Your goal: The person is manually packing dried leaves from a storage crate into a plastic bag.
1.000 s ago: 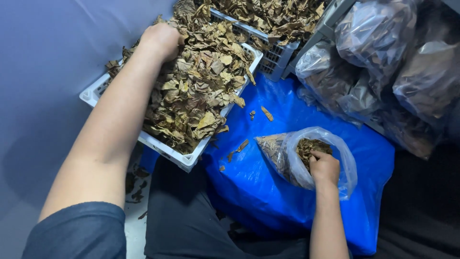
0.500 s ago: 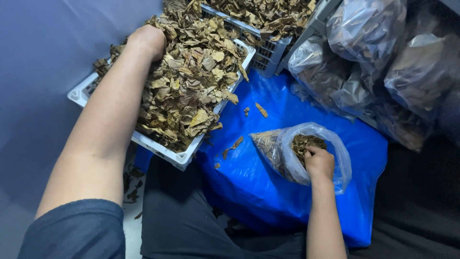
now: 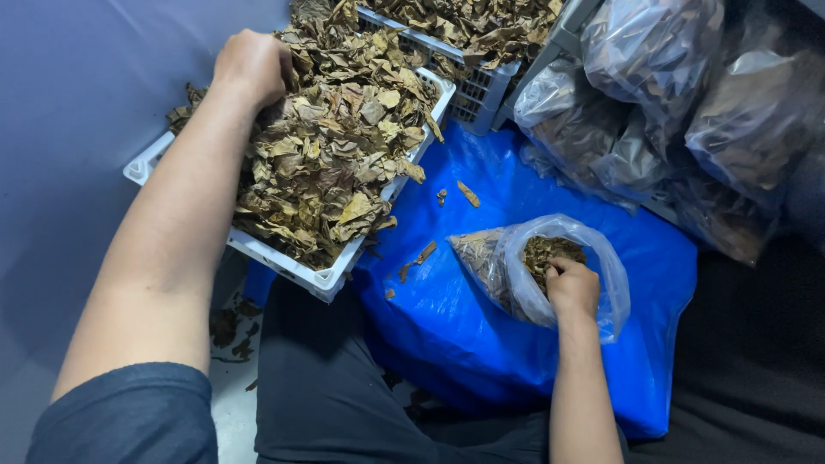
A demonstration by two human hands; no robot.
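Nearest the body, the right hand [image 3: 573, 288] is pushed into the mouth of a clear plastic bag [image 3: 593, 258] that lies on a blue tarp [image 3: 481, 344] over the lap. Its fingers are curled onto the dried brown leaves inside, though whether they pinch the rim or only press the leaves is hard to tell from this angle. The bag is partly filled, its leaves bunched toward the closed end at the left. To do this well, the mouth should be kept wide and tilted up so that loose leaves go in without crumbling or spilling; a few leaf scraps [image 3: 468, 193] already lie on the tarp.

Farther out, the left hand [image 3: 251, 64] is clenched in the heap of dried leaves [image 3: 335, 163], grasping a handful at the far left of a white slotted crate [image 3: 331, 279] piled above its rim. Behind it stands a grey crate [image 3: 481, 90], also full of leaves. At the right, several filled clear bags [image 3: 670, 112] are stacked.
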